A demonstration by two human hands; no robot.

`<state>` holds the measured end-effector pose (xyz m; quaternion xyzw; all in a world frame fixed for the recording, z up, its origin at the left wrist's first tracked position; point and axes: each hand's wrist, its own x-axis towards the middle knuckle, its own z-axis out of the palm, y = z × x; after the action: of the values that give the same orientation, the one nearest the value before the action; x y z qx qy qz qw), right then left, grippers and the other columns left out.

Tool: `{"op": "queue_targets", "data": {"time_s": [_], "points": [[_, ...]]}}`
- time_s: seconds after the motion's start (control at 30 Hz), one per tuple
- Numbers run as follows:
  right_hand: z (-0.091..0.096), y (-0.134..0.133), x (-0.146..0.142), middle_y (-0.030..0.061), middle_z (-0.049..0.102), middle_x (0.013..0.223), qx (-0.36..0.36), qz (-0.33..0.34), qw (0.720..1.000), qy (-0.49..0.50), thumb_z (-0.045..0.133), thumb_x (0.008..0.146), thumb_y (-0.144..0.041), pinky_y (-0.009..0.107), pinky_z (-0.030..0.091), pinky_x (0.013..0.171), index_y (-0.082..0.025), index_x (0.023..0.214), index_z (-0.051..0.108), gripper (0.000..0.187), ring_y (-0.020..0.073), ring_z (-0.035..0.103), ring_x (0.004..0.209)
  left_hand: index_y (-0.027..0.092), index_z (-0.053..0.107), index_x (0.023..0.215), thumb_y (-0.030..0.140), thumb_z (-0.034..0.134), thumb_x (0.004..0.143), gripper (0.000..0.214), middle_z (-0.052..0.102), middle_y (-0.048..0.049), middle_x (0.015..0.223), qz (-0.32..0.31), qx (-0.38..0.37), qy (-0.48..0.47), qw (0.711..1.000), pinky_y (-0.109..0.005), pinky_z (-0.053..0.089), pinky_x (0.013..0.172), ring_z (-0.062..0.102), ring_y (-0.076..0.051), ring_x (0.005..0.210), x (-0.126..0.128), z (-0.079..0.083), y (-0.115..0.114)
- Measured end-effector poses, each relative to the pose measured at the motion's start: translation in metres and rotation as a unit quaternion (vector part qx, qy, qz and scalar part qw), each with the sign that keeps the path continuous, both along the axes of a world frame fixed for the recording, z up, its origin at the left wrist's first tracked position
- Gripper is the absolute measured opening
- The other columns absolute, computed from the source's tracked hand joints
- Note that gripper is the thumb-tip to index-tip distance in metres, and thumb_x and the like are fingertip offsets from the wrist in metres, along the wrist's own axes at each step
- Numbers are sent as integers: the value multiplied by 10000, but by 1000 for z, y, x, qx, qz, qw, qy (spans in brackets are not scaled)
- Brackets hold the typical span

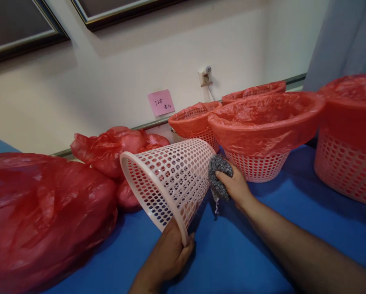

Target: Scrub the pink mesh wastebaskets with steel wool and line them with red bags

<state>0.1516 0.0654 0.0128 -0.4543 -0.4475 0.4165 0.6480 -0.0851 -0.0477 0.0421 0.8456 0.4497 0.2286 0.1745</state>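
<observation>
A pale pink perforated plastic wastebasket [183, 171] lies tilted on its side in front of me, its open mouth facing left. My left hand [170, 249] grips its rim at the lower edge, with some fingers inside the mouth and the thumb outside. At the base end, my right hand [233, 183] is closed around a grey scrubbing cloth [219, 175] and presses it to the basket's bottom. A loose thread dangles below the cloth. The basket has no bag in it.
Red-lined wastebaskets stand at right, including a near one [259, 163] and a large one [348, 163]. Filled red plastic bags [48, 216] lie at left on the blue surface [231, 253]. Behind are a wall socket [205, 77], a pink note [160, 103] and picture frames [121, 12].
</observation>
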Motion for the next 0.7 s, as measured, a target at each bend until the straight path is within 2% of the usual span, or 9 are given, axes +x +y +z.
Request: {"op": "queue_targets", "data": {"time_s": [0.07, 0.17, 0.23, 0.3, 0.4, 0.5, 0.57, 0.63, 0.7], "points": [[3, -6, 0, 156, 716, 1290, 11, 4, 1000, 0, 671, 836, -433, 573, 523, 1101, -148, 1380, 616, 616, 331, 689, 1173, 283, 443, 1622, 163, 637, 897, 760, 473, -99, 1664, -17, -6, 15, 1000, -561, 335, 1278, 452, -390, 1520, 3, 2, 2], [12, -33, -4, 139, 646, 1402, 172, 7, 980, -101, 674, 867, -313, 533, 460, 1179, -204, 1459, 565, 612, 312, 609, 1313, 274, 471, 1599, 230, 694, 885, 750, 507, -115, 1636, -37, -23, 14, 999, -596, 326, 1273, 451, -397, 1518, 6, 4, 1], [16, -52, -8, 122, 620, 1403, 321, 82, 925, -186, 677, 855, -251, 477, 522, 1114, -251, 1506, 522, 669, 300, 605, 1299, 272, 466, 1598, 328, 737, 884, 766, 543, -130, 1598, -33, -31, -24, 999, -609, 351, 1260, 470, -408, 1502, 4, 3, -2], [16, -66, -14, 117, 618, 1314, 419, 174, 861, -231, 693, 835, -270, 406, 612, 918, -266, 1511, 509, 701, 277, 664, 1122, 274, 450, 1596, 435, 733, 908, 761, 576, -136, 1558, -11, -31, -111, 993, -588, 418, 1229, 519, -403, 1463, -1, -1, -6], [12, -74, -21, 94, 595, 1146, 451, 238, 823, -251, 711, 836, -329, 333, 600, 698, -259, 1477, 528, 670, 212, 642, 839, 317, 473, 1549, 508, 700, 943, 675, 608, -99, 1524, 6, -54, -238, 970, -502, 520, 1166, 593, -361, 1402, -9, -5, -9], [9, -72, -22, 84, 591, 1105, 453, 234, 818, -265, 716, 834, -343, 336, 588, 675, -269, 1469, 536, 664, 209, 621, 807, 328, 481, 1541, 519, 675, 960, 642, 585, -81, 1553, -8, -82, -291, 953, -478, 500, 1191, 547, -350, 1451, -12, -9, -8], [10, -68, -18, 96, 610, 1172, 451, 223, 826, -253, 703, 826, -325, 366, 611, 740, -277, 1476, 538, 673, 238, 658, 906, 318, 405, 1598, 544, 658, 959, 723, 531, -96, 1603, -13, -86, -312, 946, -516, 459, 1222, 500, -366, 1488, -12, -13, -7], [11, -58, -13, 103, 627, 1275, 405, 184, 868, -223, 675, 831, -271, 415, 611, 901, -284, 1473, 551, 653, 265, 673, 1081, 309, 298, 1650, 561, 650, 954, 821, 488, -122, 1636, -4, -93, -318, 943, -560, 437, 1229, 485, -382, 1498, -13, -20, -8], [9, -42, -8, 101, 646, 1339, 298, 95, 933, -177, 654, 842, -245, 470, 547, 1067, -271, 1443, 583, 607, 276, 648, 1218, 292, 222, 1677, 547, 650, 954, 878, 479, -152, 1638, 16, -97, -299, 949, -596, 410, 1236, 472, -393, 1504, -14, -25, -9]]}}
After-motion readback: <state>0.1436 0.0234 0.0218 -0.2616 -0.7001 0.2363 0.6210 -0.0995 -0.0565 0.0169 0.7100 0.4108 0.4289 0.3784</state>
